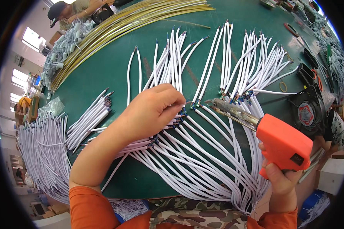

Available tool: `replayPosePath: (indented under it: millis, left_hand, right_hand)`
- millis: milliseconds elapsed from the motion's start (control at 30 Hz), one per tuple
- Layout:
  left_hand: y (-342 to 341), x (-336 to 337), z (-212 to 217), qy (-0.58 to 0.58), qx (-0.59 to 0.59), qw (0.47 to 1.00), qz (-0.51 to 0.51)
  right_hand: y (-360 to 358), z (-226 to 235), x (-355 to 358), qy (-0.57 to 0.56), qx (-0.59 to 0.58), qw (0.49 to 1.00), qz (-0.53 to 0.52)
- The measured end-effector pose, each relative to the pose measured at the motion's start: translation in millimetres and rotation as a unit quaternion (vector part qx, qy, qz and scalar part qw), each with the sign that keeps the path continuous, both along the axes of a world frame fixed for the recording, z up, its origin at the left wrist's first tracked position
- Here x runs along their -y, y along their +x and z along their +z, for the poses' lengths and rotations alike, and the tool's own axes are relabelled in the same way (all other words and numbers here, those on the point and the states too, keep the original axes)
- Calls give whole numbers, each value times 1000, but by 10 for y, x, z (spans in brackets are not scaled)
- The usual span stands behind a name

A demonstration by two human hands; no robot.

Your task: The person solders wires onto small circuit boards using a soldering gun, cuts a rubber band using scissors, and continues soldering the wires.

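A red soldering gun [284, 135] with a metal tip is in my right hand [279, 178], its handle gripped by my fingers. The tip points left, over stripped cable ends and small green circuit boards [195, 104]. My left hand [158, 107] pinches just left of the tip; a tiny reddish end shows at its fingertips, but what it holds is too small to name. White cables [206, 152] run from under my left hand towards my lap at the lower right. Further white cables [172, 57] fan out behind the boards, with stripped coloured wire ends.
A large pile of white cables [44, 152] covers the table's left side, with a smaller bundle [90, 120] beside it. Long yellow strips [133, 26] lie along the far edge. A black fan [307, 110] stands at right. Another person [78, 11] sits across the green table [111, 72].
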State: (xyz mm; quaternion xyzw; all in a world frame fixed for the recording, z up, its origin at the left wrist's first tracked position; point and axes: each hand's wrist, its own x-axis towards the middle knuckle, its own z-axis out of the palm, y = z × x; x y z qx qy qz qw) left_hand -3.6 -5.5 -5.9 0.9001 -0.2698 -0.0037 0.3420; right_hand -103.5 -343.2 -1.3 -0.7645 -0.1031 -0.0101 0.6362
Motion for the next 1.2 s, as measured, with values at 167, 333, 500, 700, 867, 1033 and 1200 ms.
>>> replayPosePath:
  millis: [167, 333, 500, 700, 867, 1033, 1200]
  left_hand:
    - [-12, 53, -109, 4, 30, 999, -12]
    - [-38, 84, -178, 38, 57, 997, -20]
    - [-8, 105, -196, 52, 49, 997, -16]
    - [-13, 103, -212, 62, 52, 997, -9]
    - [-19, 108, -220, 61, 56, 997, -5]
    - [-24, 119, -229, 69, 61, 996, -6]
    - [-44, 123, -268, 73, 82, 994, -6]
  right_hand:
    - [114, 39, -71, -105, 40, 993, -24]
    - [229, -81, -17, -97, 25, 994, 50]
    - [326, -103, -101, -102, 53, 988, 103]
    - [382, -100, -239, -96, 94, 989, 65]
    - [400, -117, -250, -91, 90, 989, 73]
    - [427, -69, -252, -100, 75, 987, 98]
    - [429, -113, -268, -67, 64, 991, 91]
